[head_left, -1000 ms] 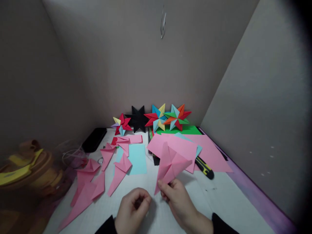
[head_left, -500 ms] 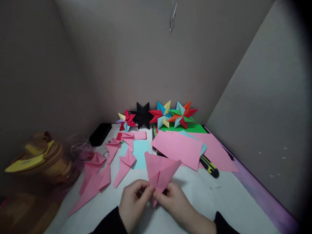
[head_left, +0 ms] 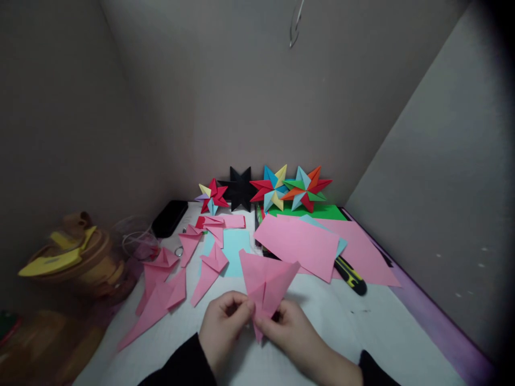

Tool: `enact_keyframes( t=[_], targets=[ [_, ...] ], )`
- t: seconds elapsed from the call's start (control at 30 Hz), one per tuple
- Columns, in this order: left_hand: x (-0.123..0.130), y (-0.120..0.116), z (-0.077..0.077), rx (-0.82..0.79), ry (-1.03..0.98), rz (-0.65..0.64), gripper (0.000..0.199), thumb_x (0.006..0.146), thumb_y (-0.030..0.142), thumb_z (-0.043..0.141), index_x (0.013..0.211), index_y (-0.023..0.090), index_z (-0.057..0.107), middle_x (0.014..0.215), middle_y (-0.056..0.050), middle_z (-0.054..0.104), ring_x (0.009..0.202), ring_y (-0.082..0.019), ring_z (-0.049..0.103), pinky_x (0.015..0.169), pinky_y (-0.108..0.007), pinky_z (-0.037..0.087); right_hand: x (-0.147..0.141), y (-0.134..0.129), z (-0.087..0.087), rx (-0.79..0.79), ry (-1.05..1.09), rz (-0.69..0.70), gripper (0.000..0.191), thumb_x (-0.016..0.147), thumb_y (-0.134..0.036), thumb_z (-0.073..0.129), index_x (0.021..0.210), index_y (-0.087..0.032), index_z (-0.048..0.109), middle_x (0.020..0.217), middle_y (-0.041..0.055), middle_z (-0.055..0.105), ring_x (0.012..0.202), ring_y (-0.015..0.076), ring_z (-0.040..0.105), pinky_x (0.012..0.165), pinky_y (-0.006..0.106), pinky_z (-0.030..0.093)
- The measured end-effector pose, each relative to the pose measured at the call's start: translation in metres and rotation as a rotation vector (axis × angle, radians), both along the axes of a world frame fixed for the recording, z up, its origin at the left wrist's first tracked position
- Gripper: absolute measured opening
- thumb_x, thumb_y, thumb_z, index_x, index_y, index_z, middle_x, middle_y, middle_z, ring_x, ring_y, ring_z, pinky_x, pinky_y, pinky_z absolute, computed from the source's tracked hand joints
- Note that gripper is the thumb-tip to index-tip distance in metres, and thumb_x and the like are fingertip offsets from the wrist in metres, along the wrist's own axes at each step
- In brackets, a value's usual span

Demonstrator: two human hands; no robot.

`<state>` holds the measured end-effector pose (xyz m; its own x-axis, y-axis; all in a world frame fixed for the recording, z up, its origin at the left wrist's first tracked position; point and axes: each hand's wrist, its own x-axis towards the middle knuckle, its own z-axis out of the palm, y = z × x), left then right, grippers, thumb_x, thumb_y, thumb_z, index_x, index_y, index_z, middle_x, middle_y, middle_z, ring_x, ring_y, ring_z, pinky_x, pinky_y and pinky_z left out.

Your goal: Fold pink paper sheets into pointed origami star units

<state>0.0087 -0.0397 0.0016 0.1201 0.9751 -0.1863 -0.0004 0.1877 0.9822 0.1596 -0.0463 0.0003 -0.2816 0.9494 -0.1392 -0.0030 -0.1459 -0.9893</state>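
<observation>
A folded pink sheet of paper (head_left: 267, 279) is held up near the front of the table, its wide edge away from me and its narrow tip pointing toward me. My left hand (head_left: 226, 327) pinches its left side low down, thumb on top. On the opposite side my right hand (head_left: 290, 329) grips it between thumb and fingers, close to the tip. A crease runs down the middle of the paper. To the left lie several folded pink paper pieces (head_left: 163, 303), one of them on a light blue sheet (head_left: 237, 252).
Pink sheets (head_left: 300, 244) and a black-and-yellow utility knife (head_left: 351, 276) lie to the right. Several folded paper stars (head_left: 275, 187) lean at the wall. A black phone (head_left: 170, 218) is at the back left; a brown pot (head_left: 86, 260) stands at the left edge.
The view has shifted slightly, so the table's things sit a little farther right. Both hands keep their hold on the pink paper, the left fingers moving slightly.
</observation>
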Motion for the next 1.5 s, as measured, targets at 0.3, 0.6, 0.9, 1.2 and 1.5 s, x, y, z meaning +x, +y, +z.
enact_keyframes(
  t=[0.3, 0.6, 0.9, 1.2, 1.5],
  targets=[
    [-0.002, 0.004, 0.0, 0.076, -0.03, 0.054, 0.025, 0.079, 0.039, 0.06, 0.07, 0.016, 0.059, 0.066, 0.0, 0.055, 0.064, -0.014, 0.049, 0.063, -0.026, 0.039, 0.002, 0.0, 0.001, 0.009, -0.036, 0.034, 0.011, 0.072, -0.018, 0.057, 0.062, -0.014, 0.053, 0.059, -0.003, 0.045, 0.055, 0.0088, 0.039, 0.05, 0.021, 0.03],
    [0.001, 0.0, 0.008, 0.091, 0.083, -0.083, 0.031, 0.076, 0.041, 0.063, 0.061, 0.015, 0.053, 0.055, 0.003, 0.047, 0.053, -0.011, 0.041, 0.054, -0.023, 0.034, 0.005, 0.001, 0.0, 0.056, -0.026, 0.007, 0.017, 0.074, -0.025, 0.06, 0.063, -0.014, 0.055, 0.057, -0.0027, 0.049, 0.052, 0.0085, 0.042, 0.049, 0.02, 0.032],
    [0.006, -0.008, 0.008, 0.157, 0.114, -0.026, 0.027, 0.078, 0.039, 0.062, 0.065, 0.016, 0.058, 0.061, 0.0, 0.055, 0.06, -0.014, 0.048, 0.059, -0.024, 0.038, 0.005, -0.004, 0.002, 0.0, -0.096, -0.031, 0.023, 0.076, -0.032, 0.06, 0.063, -0.014, 0.057, 0.056, -0.0012, 0.052, 0.052, 0.0095, 0.043, 0.048, 0.021, 0.033],
    [0.004, -0.009, 0.009, 0.203, 0.067, 0.087, 0.026, 0.082, 0.037, 0.059, 0.066, 0.017, 0.054, 0.061, 0.003, 0.049, 0.059, -0.012, 0.044, 0.059, -0.023, 0.037, 0.0, -0.007, 0.005, -0.061, -0.064, 0.001, 0.021, 0.073, -0.03, 0.063, 0.06, -0.014, 0.055, 0.051, -0.0043, 0.046, 0.048, 0.0074, 0.036, 0.045, 0.021, 0.025],
    [-0.009, 0.006, 0.006, 0.186, -0.015, 0.267, 0.032, 0.08, 0.045, 0.062, 0.067, 0.018, 0.05, 0.056, 0.007, 0.037, 0.049, -0.009, 0.031, 0.047, -0.021, 0.026, 0.001, -0.009, 0.012, -0.042, -0.032, 0.04, 0.016, 0.069, -0.027, 0.066, 0.066, -0.017, 0.054, 0.054, -0.0062, 0.046, 0.049, 0.0078, 0.04, 0.049, 0.021, 0.032]
  ],
)
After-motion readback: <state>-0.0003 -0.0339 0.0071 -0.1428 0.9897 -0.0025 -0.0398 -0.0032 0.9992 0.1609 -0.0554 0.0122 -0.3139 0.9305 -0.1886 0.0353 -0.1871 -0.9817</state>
